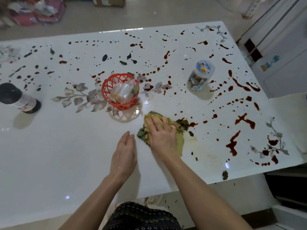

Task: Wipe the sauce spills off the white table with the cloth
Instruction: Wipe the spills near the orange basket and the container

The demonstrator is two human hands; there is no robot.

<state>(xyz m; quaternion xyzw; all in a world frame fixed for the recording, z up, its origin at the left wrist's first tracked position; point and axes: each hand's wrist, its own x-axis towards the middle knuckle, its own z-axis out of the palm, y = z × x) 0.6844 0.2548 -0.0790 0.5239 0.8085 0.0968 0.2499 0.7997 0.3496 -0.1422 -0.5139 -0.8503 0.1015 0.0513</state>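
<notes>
A crumpled yellow-green cloth (pixel 178 140) lies on the white table (pixel 66 146) in front of the red basket. My right hand (pixel 162 135) presses flat on the cloth with its fingers spread. Just left of the cloth, my left hand (pixel 124 153) stands edge-down on the bare tabletop, fingers straight, holding nothing. Red-brown sauce spills (pixel 232 143) and drops cover the table's right side and far half. Dark leaf bits (pixel 182 122) lie bunched at the cloth's right edge.
A red plastic basket (pixel 108 90) with small packets stands mid-table. A clear jar with a blue lid (pixel 200 75) stands at the right. A dark sauce bottle (pixel 18 98) stands at the far left. The table's near edge drops off at lower right.
</notes>
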